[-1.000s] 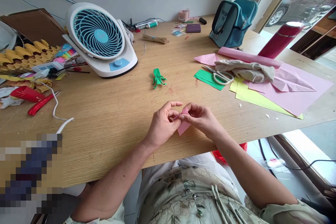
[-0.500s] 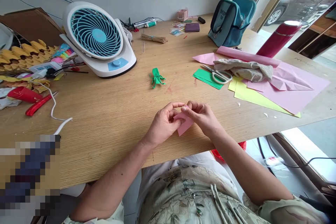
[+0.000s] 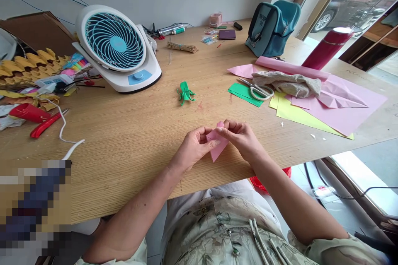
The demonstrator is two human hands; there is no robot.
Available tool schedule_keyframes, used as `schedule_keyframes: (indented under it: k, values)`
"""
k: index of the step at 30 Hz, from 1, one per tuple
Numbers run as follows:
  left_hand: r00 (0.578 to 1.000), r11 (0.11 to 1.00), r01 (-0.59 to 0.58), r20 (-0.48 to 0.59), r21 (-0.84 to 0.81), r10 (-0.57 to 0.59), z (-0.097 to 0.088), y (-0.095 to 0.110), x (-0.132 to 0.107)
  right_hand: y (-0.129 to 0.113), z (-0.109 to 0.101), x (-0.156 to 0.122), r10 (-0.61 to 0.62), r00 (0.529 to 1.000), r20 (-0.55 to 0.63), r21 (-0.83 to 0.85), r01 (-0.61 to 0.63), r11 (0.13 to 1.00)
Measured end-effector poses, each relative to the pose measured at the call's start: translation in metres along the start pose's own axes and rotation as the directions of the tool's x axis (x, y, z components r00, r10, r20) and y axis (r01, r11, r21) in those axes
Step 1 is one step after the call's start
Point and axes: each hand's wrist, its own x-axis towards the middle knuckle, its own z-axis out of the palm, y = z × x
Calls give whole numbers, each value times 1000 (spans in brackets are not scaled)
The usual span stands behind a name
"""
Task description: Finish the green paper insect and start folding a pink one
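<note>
A small folded piece of pink paper (image 3: 219, 147) is held between my two hands, just above the near part of the table. My left hand (image 3: 196, 145) pinches its left side, with the thumb lying across the front. On the upper right, my right hand (image 3: 243, 137) grips the paper between thumb and bent fingers. A narrow pink tip pokes up between the hands, and part of the paper is hidden behind my fingers. Farther back on the table stands a green folded-paper figure (image 3: 185, 92) with thin legs.
Scissors (image 3: 261, 91) lie on green paper (image 3: 241, 92) to the right, beside a grey glove (image 3: 287, 83), yellow paper (image 3: 306, 116) and pink sheets (image 3: 357, 112). A white fan (image 3: 149, 78) stands at the back left. A teal bag (image 3: 272, 29) and a red flask (image 3: 326, 49) stand back right.
My left fingers have drawn down from the paper's top edge, and the pink tip now shows between the hands. My right hand keeps its grip. The view has shifted slightly.
</note>
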Motion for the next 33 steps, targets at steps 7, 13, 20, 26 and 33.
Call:
schedule_keyframes:
  k: [7,13,20,26,33]
  values:
    - [999,994,-35,-26,101,38,3,-6,0,0,-1,0,44,999,-22,-12,-45,999]
    - [999,999,-21,-34,28,22,1,-8,2,-2,0,0,52,998,-17,13,-52,999]
    - [999,999,10,43,-39,-8,2,1,-3,2,-4,1,90,996,-5,64,-90,994]
    - [999,1000,-9,32,-22,10,5,3,-4,-1,-1,0,100,995,11,71,-100,992]
    - [1000,1000,-1,-3,0,1,7,1,-4,1,-1,0,66,998,23,50,-67,996]
